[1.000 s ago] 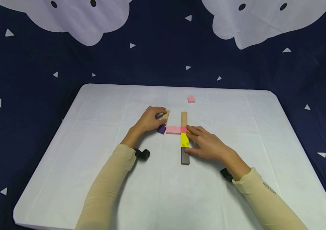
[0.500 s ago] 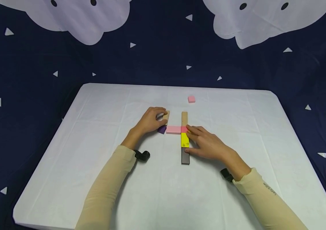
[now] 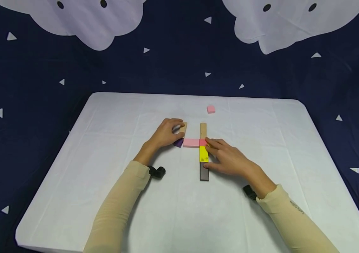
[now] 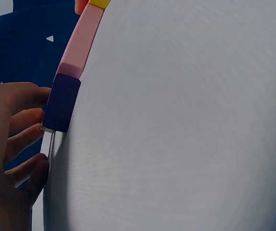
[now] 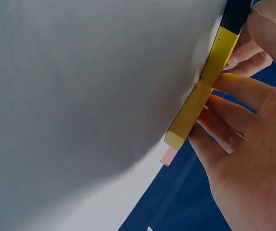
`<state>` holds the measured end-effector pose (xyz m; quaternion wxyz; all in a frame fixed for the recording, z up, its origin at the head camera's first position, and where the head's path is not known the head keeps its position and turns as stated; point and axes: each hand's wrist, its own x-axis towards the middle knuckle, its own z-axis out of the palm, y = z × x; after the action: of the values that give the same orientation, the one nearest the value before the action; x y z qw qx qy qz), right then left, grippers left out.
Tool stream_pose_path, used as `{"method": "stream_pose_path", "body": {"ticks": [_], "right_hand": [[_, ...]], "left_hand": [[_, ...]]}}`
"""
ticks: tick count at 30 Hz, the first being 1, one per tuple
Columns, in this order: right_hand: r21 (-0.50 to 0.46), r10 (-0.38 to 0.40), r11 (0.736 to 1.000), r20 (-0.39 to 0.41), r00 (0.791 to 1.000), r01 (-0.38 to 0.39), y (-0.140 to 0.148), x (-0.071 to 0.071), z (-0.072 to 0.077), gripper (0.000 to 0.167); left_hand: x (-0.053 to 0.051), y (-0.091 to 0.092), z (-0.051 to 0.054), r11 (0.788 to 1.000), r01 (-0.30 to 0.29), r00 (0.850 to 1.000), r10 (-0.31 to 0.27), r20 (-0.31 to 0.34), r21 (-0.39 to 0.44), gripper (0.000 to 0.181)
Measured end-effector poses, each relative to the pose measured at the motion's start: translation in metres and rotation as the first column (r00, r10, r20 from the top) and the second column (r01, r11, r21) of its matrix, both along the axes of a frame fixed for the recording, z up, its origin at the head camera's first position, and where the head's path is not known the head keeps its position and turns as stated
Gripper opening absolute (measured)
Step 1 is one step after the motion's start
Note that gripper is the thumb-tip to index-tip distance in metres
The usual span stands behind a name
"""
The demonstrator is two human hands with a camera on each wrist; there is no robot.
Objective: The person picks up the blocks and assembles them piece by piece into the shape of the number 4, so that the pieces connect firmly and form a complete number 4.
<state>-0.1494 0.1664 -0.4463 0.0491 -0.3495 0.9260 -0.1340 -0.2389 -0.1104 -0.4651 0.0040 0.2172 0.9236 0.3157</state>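
Note:
In the head view my left hand (image 3: 167, 131) pinches a plain wooden block (image 3: 183, 129) between thumb and fingers, just behind a purple block (image 3: 178, 143). The left wrist view shows that purple block (image 4: 62, 103) end to end with a long pink block (image 4: 81, 41). To the right a column stands in line: a plain wooden block (image 3: 203, 130), a red-pink piece (image 3: 202, 142), a yellow block (image 3: 203, 154) and a dark grey block (image 3: 204, 172). My right hand (image 3: 228, 156) rests its extended fingers along the column's right side, its thumb at the dark block. Its fingers partly hide the red-pink piece.
A small pink block (image 3: 210, 109) lies apart near the far edge of the white table (image 3: 119, 112). A dark blue curtain (image 3: 179, 66) with clouds and triangles hangs behind it.
My left hand has come very slightly towards me with the wooden block, which now covers a little more of the purple block. The right hand and the column stay put.

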Motion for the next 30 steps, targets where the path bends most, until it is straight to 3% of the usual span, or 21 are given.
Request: {"method": "stream_pose_path", "body": {"ticks": [13,30], "right_hand": [[0.005,-0.009,1.0,0.012,1.0,0.009,-0.0003,-0.0009,-0.0005,0.079],[0.005,-0.015,1.0,0.011,1.0,0.015,-0.0003,-0.0012,-0.0006,0.079]], "left_hand": [[-0.002,-0.0002,-0.0018,1.0,0.01,1.0,-0.01,-0.019,-0.015,0.04],[0.0005,0.0,0.0008,1.0,0.002,1.0,-0.002,0.013,-0.029,0.041]]}}
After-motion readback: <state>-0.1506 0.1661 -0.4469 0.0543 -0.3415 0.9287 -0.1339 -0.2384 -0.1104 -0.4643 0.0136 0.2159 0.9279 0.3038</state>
